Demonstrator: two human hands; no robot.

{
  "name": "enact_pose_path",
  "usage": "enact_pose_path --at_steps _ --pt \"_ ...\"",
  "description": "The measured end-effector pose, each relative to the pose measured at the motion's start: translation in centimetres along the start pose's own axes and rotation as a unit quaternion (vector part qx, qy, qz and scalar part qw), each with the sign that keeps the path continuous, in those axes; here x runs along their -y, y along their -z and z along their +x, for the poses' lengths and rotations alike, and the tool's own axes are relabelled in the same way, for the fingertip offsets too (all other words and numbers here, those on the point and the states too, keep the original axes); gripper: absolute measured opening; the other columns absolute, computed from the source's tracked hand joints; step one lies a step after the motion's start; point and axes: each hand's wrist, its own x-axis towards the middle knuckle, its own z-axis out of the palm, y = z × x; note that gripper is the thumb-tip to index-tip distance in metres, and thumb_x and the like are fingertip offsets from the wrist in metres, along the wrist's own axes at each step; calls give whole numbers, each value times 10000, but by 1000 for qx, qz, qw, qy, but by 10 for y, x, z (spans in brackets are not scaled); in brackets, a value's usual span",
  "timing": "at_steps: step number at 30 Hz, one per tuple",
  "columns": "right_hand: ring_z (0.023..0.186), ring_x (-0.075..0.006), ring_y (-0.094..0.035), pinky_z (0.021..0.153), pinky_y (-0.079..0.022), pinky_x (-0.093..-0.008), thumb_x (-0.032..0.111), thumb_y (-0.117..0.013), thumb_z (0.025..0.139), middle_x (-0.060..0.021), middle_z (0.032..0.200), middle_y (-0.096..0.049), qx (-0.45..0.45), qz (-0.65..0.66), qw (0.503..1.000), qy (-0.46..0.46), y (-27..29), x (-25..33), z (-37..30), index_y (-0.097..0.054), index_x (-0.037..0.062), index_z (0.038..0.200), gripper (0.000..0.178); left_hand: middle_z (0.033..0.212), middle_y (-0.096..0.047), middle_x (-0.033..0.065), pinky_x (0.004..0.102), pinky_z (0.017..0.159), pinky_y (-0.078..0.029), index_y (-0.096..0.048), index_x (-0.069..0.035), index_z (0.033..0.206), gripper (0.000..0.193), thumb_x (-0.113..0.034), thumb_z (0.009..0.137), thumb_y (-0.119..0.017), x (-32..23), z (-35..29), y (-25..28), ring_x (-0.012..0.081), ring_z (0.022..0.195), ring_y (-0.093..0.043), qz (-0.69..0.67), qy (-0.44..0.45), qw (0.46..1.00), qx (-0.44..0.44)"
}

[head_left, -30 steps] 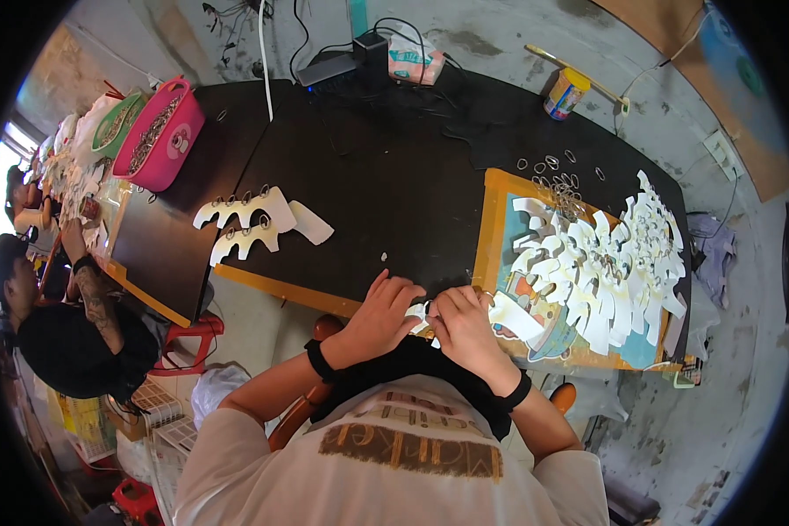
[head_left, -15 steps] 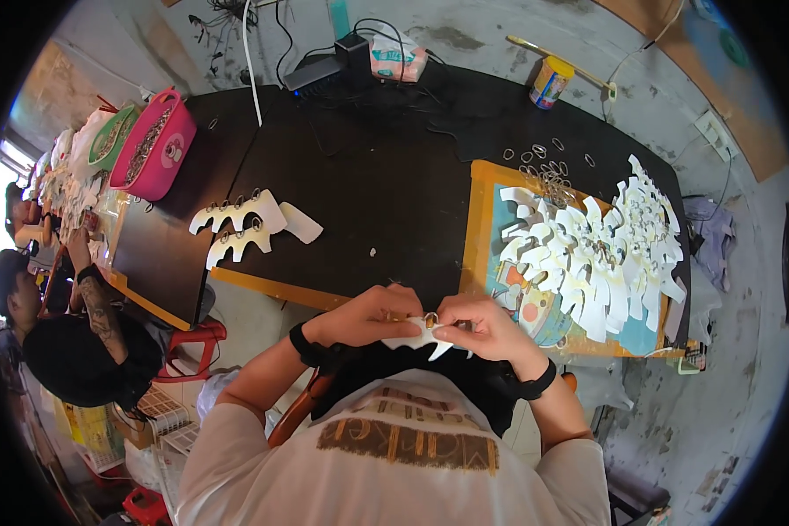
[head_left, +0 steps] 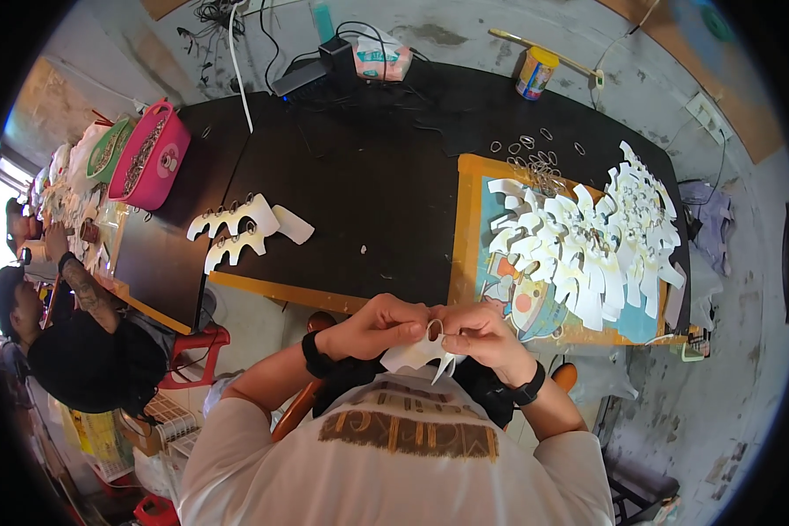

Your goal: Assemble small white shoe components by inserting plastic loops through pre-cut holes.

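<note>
In front of my chest, past the table's near edge, I hold a white cut-out piece (head_left: 401,358) with curved, pointed prongs. My left hand (head_left: 379,327) is closed on it, thumb and fingers pinching its upper edge. A metal ring (head_left: 435,321) stands up at that edge between my two thumbs. My right hand (head_left: 484,338) is closed too, pinching the piece beside the ring; my fingers hide exactly how ring and piece meet. To the left on the table, two similar white pieces with rings (head_left: 233,219) lie beside a plain white strip (head_left: 294,224).
On the right, a large pile of white pieces (head_left: 579,254) covers a taped board (head_left: 466,228), with loose metal rings (head_left: 539,167) behind it. A pink basket (head_left: 171,149) of metal parts stands far left. A yellow can (head_left: 536,74) is at the back. Another person (head_left: 96,351) sits at left.
The ring between my hands now stands more upright and shows as an open loop. The white piece has tilted, its prongs hanging lower. My right hand has turned slightly, and the view has shifted a little.
</note>
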Motion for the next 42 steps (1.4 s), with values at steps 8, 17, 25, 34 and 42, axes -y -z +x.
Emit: enact_pose_path --at_steps 8,17,25,34,42 --pt "720 -61 -499 583 -343 -206 -6 -660 857 -68 847 -611 -195 -146 965 97 -1 0 -5 -619 -36 807 72 974 -654 87 310 838 -487 -617 23 1047 313 -267 980 -522 12 -8 -3 161 921 -623 -202 58 957 -199" --pt "651 -68 -503 571 -381 -230 69 -644 876 -42 733 -578 -182 -132 969 101 -18 9 2 -596 -12 820 110 706 -597 -2 232 594 -446 -640 6 878 216 -172 978 -571 -2 2 -33 65 662 -545 -32 73 966 -248" --pt "570 -31 -411 509 -330 -218 220 -564 983 46 615 -459 -115 -38 991 -65 -9 16 12 -619 9 784 295 759 -616 26 234 597 -459 -634 25 1008 211 -175 979 -576 11 -5 -45 80 666 -554 -97 -12 976 -195" --pt "696 -54 -533 631 -437 -219 146 -551 974 20 710 -559 -50 -47 994 -87 13 6 1 -649 -10 977 184 1037 -634 24 285 824 -483 -589 -56 1157 292 -279 968 -599 37 -7 -25 122 908 -586 -280 28 904 -322" --pt "641 -91 -547 585 -411 -244 51 -623 901 -33 745 -621 -138 -261 955 -19 1 7 2 -647 -16 936 80 1073 -642 72 305 855 -501 -595 -13 1115 266 -237 972 -589 33 1 -37 144 989 -621 -177 44 922 -340"
